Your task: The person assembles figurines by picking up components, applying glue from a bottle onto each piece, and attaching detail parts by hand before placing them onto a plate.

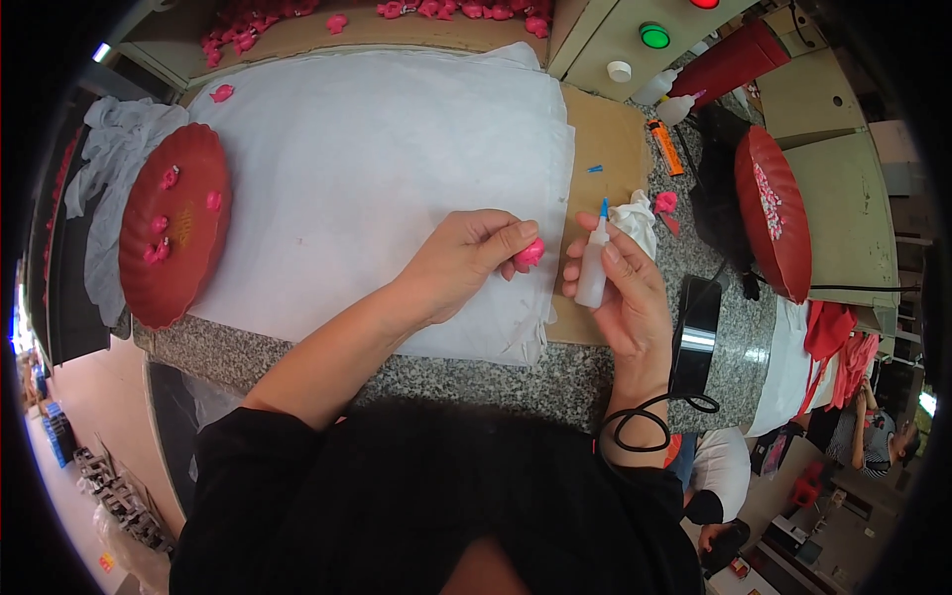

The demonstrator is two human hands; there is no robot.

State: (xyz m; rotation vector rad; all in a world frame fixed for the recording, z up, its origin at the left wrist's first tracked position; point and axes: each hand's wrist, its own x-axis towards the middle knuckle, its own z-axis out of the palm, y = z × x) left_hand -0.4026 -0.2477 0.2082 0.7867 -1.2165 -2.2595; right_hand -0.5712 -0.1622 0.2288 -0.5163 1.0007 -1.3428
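My left hand (461, 258) pinches a small glossy pink figure (532, 252) between thumb and fingers, above the right part of a white paper sheet (397, 159). The fingers hide part of the figure. In my right hand (635, 297) is a translucent squeeze bottle (592, 273), held upright with its blue needle tip (604, 208) pointing away from me. Bottle and figure are a short gap apart. Beyond the right hand lie a crumpled white tissue (637, 223) and a pink scrap (665, 202).
At the left, a red scalloped tray (188, 273) holds several pink pieces. Another red tray (794, 238) with small pale bits stands right. A dark phone (700, 332) lies by my right wrist, where a black cable loops. An orange tube (666, 147) lies farther back; pink figures fill the back shelf.
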